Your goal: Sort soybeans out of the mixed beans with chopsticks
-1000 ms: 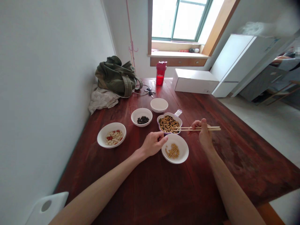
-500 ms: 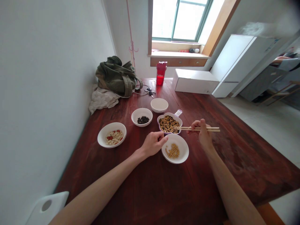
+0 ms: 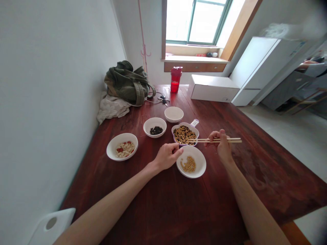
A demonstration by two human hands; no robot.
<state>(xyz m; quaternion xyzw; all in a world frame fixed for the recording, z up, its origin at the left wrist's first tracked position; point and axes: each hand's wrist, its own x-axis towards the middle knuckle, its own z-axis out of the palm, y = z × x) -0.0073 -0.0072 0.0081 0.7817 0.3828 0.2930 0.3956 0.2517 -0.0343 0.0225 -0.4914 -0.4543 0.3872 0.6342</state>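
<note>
Little has changed over the last second: my right hand point(image 3: 221, 144) keeps its grip closed on the chopsticks point(image 3: 217, 140), tips over the mixed-bean dish point(image 3: 174, 129), while my left hand point(image 3: 167, 156) rests curled shut against the soybean bowl point(image 3: 199, 157) on the desk point(image 3: 163, 204).

The bench point(image 3: 163, 204) is dark red-brown, grain-streaked; near bowl point(image 3: 202, 162) white, its beans point(image 3: 189, 164) yellow; dish point(image 3: 174, 133) lilac, beans tan and black; chopsticks point(image 3: 232, 140) pale; upper-centre bottle point(image 3: 175, 79) red; bag point(image 3: 127, 83) olive.

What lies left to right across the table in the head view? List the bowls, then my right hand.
Bowl of pale and red pieces → bowl of black beans → bowl of yellow beans → right hand, holding chopsticks.
</note>
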